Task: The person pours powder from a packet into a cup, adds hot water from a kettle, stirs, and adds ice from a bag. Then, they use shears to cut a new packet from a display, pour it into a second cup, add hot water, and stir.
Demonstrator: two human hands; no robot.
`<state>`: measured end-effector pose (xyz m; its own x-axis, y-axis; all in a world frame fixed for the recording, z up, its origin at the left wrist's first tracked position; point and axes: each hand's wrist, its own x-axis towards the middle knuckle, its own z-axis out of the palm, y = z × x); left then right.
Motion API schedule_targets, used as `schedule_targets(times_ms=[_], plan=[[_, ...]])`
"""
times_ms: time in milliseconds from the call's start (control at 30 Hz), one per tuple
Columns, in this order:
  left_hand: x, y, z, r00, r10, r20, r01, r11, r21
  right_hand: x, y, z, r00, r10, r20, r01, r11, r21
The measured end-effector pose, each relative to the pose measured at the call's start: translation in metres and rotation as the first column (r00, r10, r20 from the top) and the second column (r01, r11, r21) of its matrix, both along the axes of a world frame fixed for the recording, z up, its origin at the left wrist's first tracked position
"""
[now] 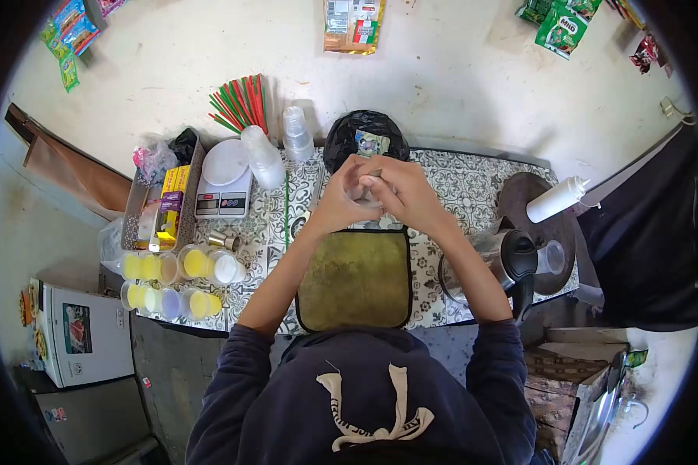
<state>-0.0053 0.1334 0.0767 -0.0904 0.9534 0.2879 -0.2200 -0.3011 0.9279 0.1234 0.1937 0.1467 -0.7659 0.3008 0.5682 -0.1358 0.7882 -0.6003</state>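
Observation:
My left hand (340, 200) is wrapped round a clear plastic cup (367, 200), held up over the table behind the green mat (354, 279). Over the cup's mouth, my right hand (403, 194) has its fingers closed around a thin greyish thing, mostly hidden by the fingers. Just beyond both hands sits a black plastic bag (350, 128) with a small printed sachet (372, 142) in its opening. What the cup contains cannot be made out.
At left stand filled cups (198, 263), a metal jigger (225, 240), a kitchen scale (223, 203), a basket of packets (137, 198), straws (244, 105) and stacked cups (264, 159). At right are an electric kettle (517, 263) and a white squeeze bottle (554, 200) on a round dark board (517, 203).

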Motion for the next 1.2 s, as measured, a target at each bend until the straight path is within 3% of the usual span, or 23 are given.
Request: schedule_targets(times_ms=[33,100,233,333,400,533,600,733,800,933,1000,1033,1100,1133,1200], plan=[[-0.001,0.000,-0.001,1.000,0.000,0.000,0.000,1.000,0.000,-0.001,0.001,-0.001,1.000,0.000,0.000,0.000,1.000,0.000],[-0.003,0.000,-0.002,0.959,0.103,-0.264,-0.079,0.992,0.099,-0.003,0.004,-0.003,0.998,0.032,-0.047,-0.031,0.999,0.021],[-0.007,-0.001,-0.004,0.959,0.125,-0.253,-0.100,0.989,0.111,0.001,0.008,-0.005,0.999,0.026,-0.019,-0.023,0.993,0.116],[-0.004,-0.004,-0.002,0.959,0.140,-0.248,-0.114,0.987,0.116,0.003,0.006,-0.003,0.999,0.022,0.026,-0.024,0.996,0.091],[-0.001,-0.006,0.002,0.985,0.077,-0.151,-0.072,0.997,0.038,0.004,0.006,-0.005,0.983,0.082,0.161,-0.074,0.996,-0.054],[-0.007,-0.002,-0.018,0.988,0.042,-0.150,-0.046,0.999,-0.027,-0.003,0.006,-0.003,0.993,0.116,0.034,-0.116,0.993,0.006],[-0.015,0.000,-0.020,0.931,0.068,-0.358,-0.019,0.990,0.139,-0.004,0.009,-0.003,0.994,0.103,0.045,-0.106,0.992,0.064],[-0.018,-0.004,-0.010,0.963,-0.066,-0.260,0.078,0.996,0.038,-0.001,0.013,0.000,0.986,0.109,0.123,-0.115,0.993,0.041],[-0.016,-0.006,-0.006,0.979,-0.163,-0.120,0.160,0.987,-0.030,0.002,0.009,0.003,0.961,0.154,0.229,-0.140,0.987,-0.074],[-0.017,-0.010,-0.011,0.970,-0.194,-0.144,0.189,0.981,-0.047,0.005,0.007,0.001,0.955,0.211,0.207,-0.157,0.956,-0.249],[-0.020,-0.011,-0.014,0.928,-0.165,-0.335,0.191,0.980,0.047,0.005,0.007,-0.002,0.978,0.152,0.142,-0.140,0.986,-0.092],[-0.020,-0.011,-0.014,0.928,-0.164,-0.335,0.191,0.981,0.046,0.006,0.007,-0.002,0.978,0.153,0.141,-0.140,0.986,-0.093],[-0.019,-0.011,-0.012,0.953,-0.252,-0.170,0.265,0.962,0.059,0.011,0.005,-0.001,0.983,0.094,0.155,-0.109,0.990,0.090],[-0.018,-0.012,-0.009,0.953,-0.252,-0.170,0.266,0.962,0.060,0.013,0.003,-0.002,0.983,0.093,0.156,-0.108,0.990,0.091],[-0.017,-0.015,-0.003,0.931,-0.116,-0.347,0.160,0.982,0.102,0.015,-0.003,-0.002,0.979,0.096,0.180,-0.100,0.995,0.014]])
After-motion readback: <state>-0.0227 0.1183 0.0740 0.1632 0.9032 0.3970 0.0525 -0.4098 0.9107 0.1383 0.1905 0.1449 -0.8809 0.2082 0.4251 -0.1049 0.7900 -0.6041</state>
